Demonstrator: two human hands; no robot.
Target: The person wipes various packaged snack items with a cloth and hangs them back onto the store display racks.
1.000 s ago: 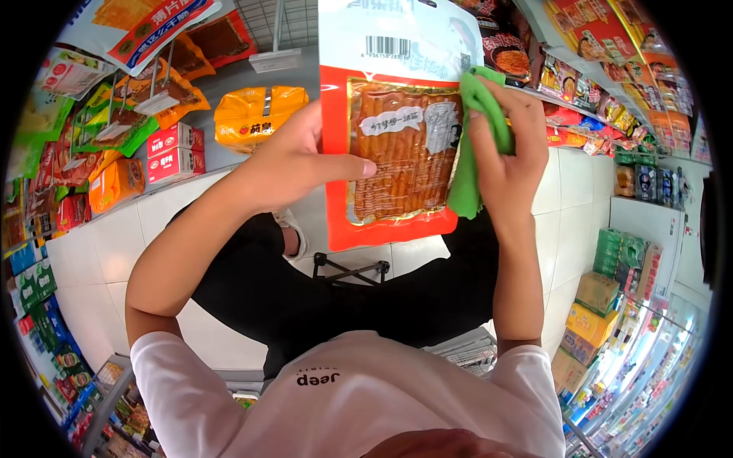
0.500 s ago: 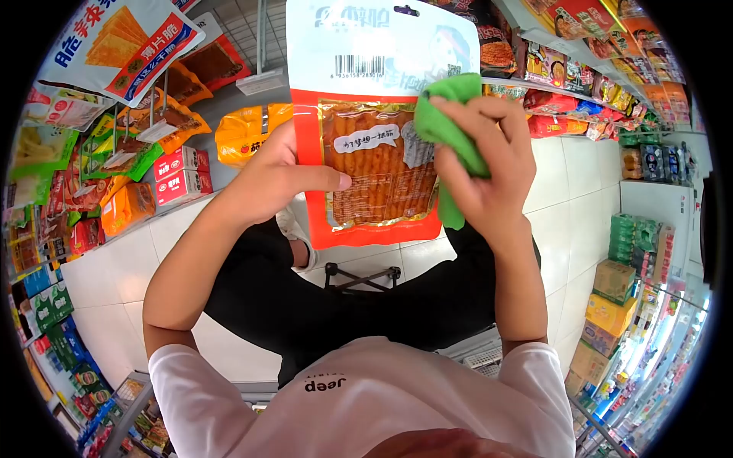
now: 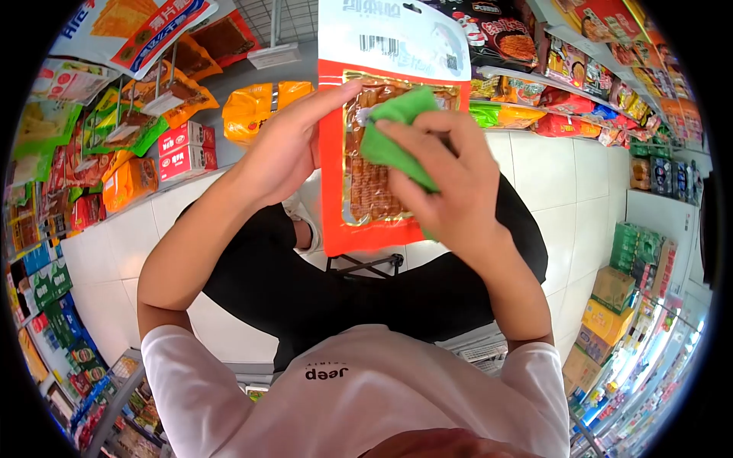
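A large flat snack package (image 3: 336, 206), white on top and red-orange below with a clear window of brown strips, is held upright at the upper middle. My left hand (image 3: 289, 149) grips its left edge, the thumb lying on the front near the window's top corner. Over the window, my right hand (image 3: 450, 172) presses a folded green cloth (image 3: 401, 137) against the package front, its fingers closed on the cloth. The cloth and the right hand hide the middle and right of the window.
Hanging snack bags (image 3: 164, 34) and red-and-white boxes (image 3: 187, 149) are at the left, with an orange bag (image 3: 256, 111) on the grey shelf. More packets (image 3: 565, 103) line the right shelf. Cardboard cartons (image 3: 612, 288) stand at the far right. A black folding frame (image 3: 366, 266) is below the package.
The green cloth and my right hand have moved left from the package's right edge onto its window. My left thumb has shifted up toward the window's top corner.
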